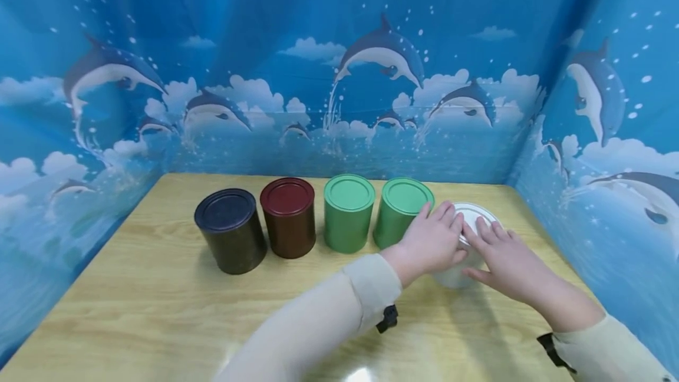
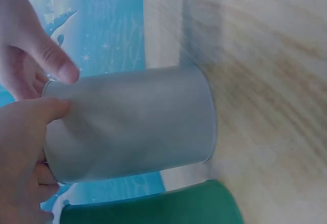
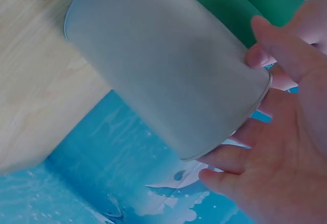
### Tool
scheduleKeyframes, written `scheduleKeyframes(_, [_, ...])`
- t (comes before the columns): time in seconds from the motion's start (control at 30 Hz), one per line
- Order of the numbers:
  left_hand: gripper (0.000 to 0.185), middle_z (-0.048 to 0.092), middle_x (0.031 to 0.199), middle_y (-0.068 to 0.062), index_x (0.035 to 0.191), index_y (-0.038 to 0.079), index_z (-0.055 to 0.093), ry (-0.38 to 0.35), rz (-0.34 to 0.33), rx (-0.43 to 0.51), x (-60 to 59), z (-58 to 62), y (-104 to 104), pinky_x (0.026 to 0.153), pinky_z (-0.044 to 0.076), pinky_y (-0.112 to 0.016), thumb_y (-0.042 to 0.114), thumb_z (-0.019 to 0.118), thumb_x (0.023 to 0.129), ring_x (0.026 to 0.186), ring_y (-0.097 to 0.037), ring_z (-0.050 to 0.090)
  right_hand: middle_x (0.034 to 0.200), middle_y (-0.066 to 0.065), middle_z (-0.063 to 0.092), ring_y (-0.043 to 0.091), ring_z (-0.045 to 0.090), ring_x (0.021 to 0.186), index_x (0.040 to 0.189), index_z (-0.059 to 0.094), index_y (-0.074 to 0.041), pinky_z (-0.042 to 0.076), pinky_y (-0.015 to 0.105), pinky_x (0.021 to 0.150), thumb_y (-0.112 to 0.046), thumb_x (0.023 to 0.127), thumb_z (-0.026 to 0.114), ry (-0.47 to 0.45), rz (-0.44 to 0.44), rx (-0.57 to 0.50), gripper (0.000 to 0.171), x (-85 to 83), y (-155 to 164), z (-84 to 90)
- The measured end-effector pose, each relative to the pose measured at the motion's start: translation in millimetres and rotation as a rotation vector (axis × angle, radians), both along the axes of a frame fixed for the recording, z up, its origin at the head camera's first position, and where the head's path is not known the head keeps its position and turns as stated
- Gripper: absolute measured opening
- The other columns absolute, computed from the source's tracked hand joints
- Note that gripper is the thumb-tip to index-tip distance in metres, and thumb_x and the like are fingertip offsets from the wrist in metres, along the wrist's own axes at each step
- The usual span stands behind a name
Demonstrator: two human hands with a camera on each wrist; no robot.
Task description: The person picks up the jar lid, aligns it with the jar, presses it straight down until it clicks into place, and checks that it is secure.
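A white can (image 1: 455, 276), greyish in both wrist views, stands upright at the right end of a row of cans. My left hand (image 1: 431, 241) grips its top, the thumb against the side and the fingers over the lid (image 1: 474, 213). Across from it, my right hand (image 1: 510, 264) rests fairly straight fingers on the lid's edge. The right thumb (image 3: 278, 40) stands off from the can wall. Just left of the white can is a green can (image 1: 395, 217), partly covered by my left hand in the head view.
Further left along the wooden table (image 1: 159, 311) stand another green can (image 1: 348, 220), a dark red can (image 1: 290, 226) and a black can (image 1: 233, 237), all lidded. A blue dolphin-print curtain (image 1: 254, 34) closes off the back and both sides.
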State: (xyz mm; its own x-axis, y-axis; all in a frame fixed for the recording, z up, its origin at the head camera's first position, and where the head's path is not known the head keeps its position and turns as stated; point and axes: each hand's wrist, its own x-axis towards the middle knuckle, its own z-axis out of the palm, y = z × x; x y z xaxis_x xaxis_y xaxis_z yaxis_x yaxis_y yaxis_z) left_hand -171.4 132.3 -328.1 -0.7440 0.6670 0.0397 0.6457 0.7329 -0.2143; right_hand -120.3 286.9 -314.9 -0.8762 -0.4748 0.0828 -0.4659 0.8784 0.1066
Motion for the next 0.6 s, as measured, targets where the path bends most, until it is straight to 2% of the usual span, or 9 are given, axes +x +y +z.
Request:
scheduleKeyframes(0.2, [0.076,0.009,0.156,0.000,0.151,0.021,0.014,-0.016,0.007,0.025,1.9,-4.4,-6.7,0.112,0.014,-0.043,0.065,0.031,0.091,0.142,-0.016,0.006,0.137,0.038,0.030,0.060,0.028,0.121,0.137,0.038,0.008,0.026,0.071,0.092,-0.036,0.083,0.068,-0.059,-0.050,-0.030,0.077,0.6,-1.0,-0.8])
scheduleKeyframes(0.37, [0.076,0.013,0.155,0.000,0.151,0.020,0.017,-0.004,0.016,0.051,8.2,-5.3,-17.8,0.111,0.017,-0.043,0.064,0.034,0.090,0.141,-0.016,0.013,0.141,0.035,0.028,0.056,0.026,0.125,0.139,0.035,0.009,0.020,0.072,0.095,-0.037,0.084,0.067,-0.064,-0.072,-0.043,0.078,5.7,-9.1,1.8])
scheduleKeyframes(0.6, [0.074,0.025,0.152,-0.001,0.148,0.018,0.028,0.028,0.072,0.133,20.0,-9.3,-48.6,0.110,0.021,-0.046,0.059,0.046,0.089,0.138,-0.018,0.024,0.142,0.032,0.028,0.052,0.029,0.126,0.140,0.033,0.007,0.020,0.069,0.098,-0.039,0.086,0.064,-0.047,-0.077,-0.072,0.078,12.1,-34.1,5.4])
